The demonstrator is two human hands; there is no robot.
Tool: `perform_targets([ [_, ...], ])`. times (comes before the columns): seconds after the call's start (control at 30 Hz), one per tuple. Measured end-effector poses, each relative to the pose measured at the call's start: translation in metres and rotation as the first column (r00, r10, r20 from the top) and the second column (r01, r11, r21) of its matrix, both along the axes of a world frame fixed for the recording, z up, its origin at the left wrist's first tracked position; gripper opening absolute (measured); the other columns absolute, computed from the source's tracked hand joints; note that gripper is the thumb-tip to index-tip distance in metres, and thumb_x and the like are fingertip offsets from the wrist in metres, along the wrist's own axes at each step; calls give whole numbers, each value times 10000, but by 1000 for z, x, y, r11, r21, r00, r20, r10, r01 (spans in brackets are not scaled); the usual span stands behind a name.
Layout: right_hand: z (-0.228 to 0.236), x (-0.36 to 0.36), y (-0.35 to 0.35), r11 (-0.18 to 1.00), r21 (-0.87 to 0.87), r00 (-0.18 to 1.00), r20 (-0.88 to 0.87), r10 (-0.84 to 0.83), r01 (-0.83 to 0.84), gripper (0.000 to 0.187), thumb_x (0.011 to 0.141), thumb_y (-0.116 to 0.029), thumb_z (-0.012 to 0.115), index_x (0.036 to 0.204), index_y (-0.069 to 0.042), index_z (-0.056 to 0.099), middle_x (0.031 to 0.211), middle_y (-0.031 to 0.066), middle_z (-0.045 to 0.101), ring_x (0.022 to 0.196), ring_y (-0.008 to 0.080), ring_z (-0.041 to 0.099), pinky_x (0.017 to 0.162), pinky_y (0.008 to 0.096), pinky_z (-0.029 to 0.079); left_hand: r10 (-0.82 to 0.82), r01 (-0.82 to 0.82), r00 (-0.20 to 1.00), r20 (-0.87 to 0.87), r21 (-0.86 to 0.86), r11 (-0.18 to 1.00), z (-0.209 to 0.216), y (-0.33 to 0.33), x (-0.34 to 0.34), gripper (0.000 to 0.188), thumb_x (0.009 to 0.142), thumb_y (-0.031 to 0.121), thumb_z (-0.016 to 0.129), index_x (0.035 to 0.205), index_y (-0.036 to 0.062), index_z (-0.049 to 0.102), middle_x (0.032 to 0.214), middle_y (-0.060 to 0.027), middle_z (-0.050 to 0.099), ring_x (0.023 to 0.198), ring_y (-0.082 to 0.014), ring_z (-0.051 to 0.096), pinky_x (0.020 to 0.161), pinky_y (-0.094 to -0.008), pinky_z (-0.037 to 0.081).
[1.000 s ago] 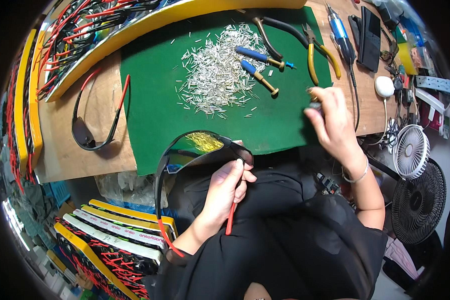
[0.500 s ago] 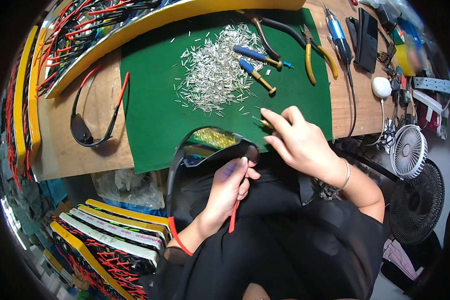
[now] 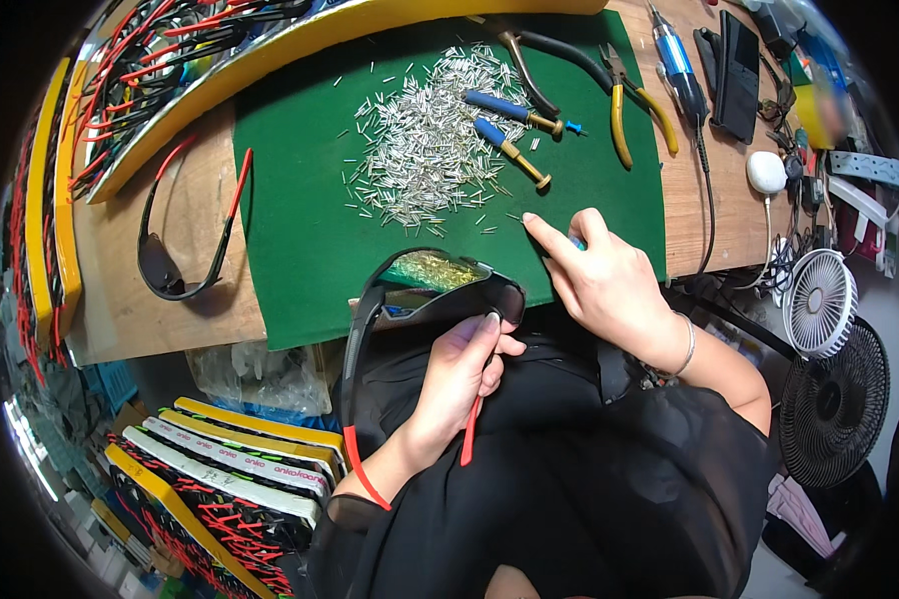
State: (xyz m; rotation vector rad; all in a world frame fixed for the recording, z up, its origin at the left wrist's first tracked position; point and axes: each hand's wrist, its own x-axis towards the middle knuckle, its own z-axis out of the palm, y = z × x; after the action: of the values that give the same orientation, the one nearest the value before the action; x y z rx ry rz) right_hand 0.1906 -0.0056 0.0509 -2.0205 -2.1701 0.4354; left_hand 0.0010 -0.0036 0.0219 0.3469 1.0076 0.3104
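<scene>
My left hand (image 3: pixel 457 371) is closed on a pair of black sunglasses (image 3: pixel 373 299) with red temple tips, pinching one side by the lens edge. Yellow-green reflections shine in one lens. My right hand (image 3: pixel 614 285) reaches its index fingertip down to a small metal pin (image 3: pixel 513 217) on the green mat (image 3: pixel 300 220). Tucked inside its other fingers is a small screwdriver, of which only a blue bit (image 3: pixel 577 243) shows. Beyond the hands spreads a heap of silver pins (image 3: pixel 425 150), with two blue-handled screwdrivers (image 3: pixel 497 103) lying at its right side.
Yellow-handled cutters (image 3: pixel 619 110) and dark-handled pliers (image 3: pixel 524 75) lie at the mat's far right. A blue electric screwdriver (image 3: pixel 677 70) and black phone (image 3: pixel 737 75) are beyond. Other sunglasses (image 3: pixel 160 265) rest on the left. Trays of glasses (image 3: pixel 220 469) stand lower left, fans (image 3: pixel 819 304) at right.
My right index finger has stretched forward onto the pin, and the screwdriver has turned back into the hand. The sunglasses have tilted and shifted slightly right in my left hand.
</scene>
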Motion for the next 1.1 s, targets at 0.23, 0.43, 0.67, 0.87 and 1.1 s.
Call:
perform_targets([
  [0.23, -6, -1, 4, 999, 39, 999, 3, 32, -33, 412, 749, -91, 586, 1154, -95, 513, 811, 111, 435, 593, 208, 542, 461, 306, 463, -15, 15, 1000, -5, -28, 999, -4, -1, 3, 288, 924, 286, 461, 967, 12, 537, 786, -49, 616, 452, -15, 361, 391, -158, 281],
  [0.43, -7, -2, 6, 998, 44, 999, 10, 44, -45, 451, 733, -88, 587, 1176, -99, 500, 802, 109, 430, 577, 205, 532, 452, 301, 460, -5, 5, 1000, 3, -54, 999, -3, 0, 5, 253, 919, 269, 471, 970, 27, 526, 814, -41, 614, 449, -9, 354, 389, -139, 273],
  [0.67, -6, -6, 8, 998, 35, 998, 23, 57, -57, 498, 723, -89, 588, 1208, -160, 498, 807, 114, 437, 571, 212, 532, 454, 314, 464, -3, 3, 1000, -14, -42, 999, -4, -2, 5, 249, 924, 263, 462, 959, 24, 521, 832, -49, 618, 451, -11, 353, 390, -141, 271],
  [0.87, 16, 10, 0, 1000, 29, 998, -61, 8, -6, 390, 767, -108, 580, 1151, -168, 546, 771, 102, 443, 580, 235, 542, 480, 312, 468, 0, 0, 1000, -26, -7, 1000, -5, -1, 7, 254, 931, 256, 444, 967, 13, 511, 850, -65, 619, 459, -17, 354, 390, -151, 271],
  [1.1, 37, -4, -48, 956, -97, 960, 16, 278, -275, 453, 696, -75, 567, 1133, -197, 567, 733, 65, 435, 512, 156, 468, 413, 257, 414, 52, -52, 998, -19, 44, 998, -3, -6, 11, 265, 935, 253, 434, 948, 5, 525, 818, -42, 601, 459, -19, 360, 389, -153, 273],
])
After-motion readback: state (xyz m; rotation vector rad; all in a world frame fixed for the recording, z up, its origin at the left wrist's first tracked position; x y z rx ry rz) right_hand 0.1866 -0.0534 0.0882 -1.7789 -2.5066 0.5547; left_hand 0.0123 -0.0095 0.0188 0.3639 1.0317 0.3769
